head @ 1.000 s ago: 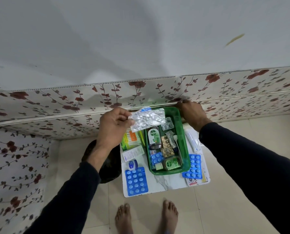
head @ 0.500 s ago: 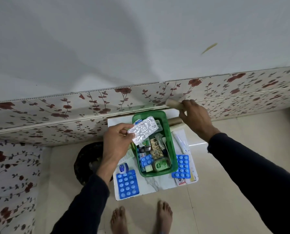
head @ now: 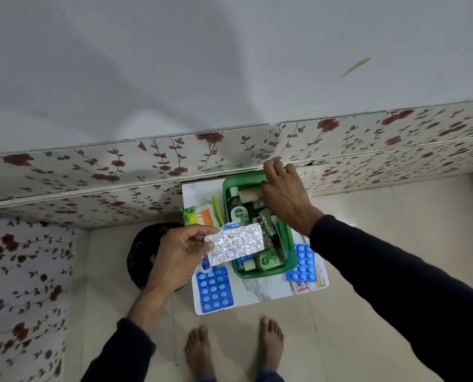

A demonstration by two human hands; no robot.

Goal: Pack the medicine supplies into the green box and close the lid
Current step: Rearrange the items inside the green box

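The green box stands open on a small white marble-patterned table. Inside it lie two green Dettol bottles, sachets and small packs. My left hand pinches a silver foil blister strip over the box's near left corner. My right hand is over the far end of the box, gripping a beige bandage roll that lies across the inside. Blue blister packs lie on the table to the left and right of the box.
Green and orange packets lie left of the box. Papers sit at the table's right corner. A dark round stool stands left of the table. Flowered wall panels run behind and to the left. My bare feet are on the tile floor.
My right hand brought the beige roll from the wall side down into the far end of the box. My left hand drew the foil strip back toward the near left corner.
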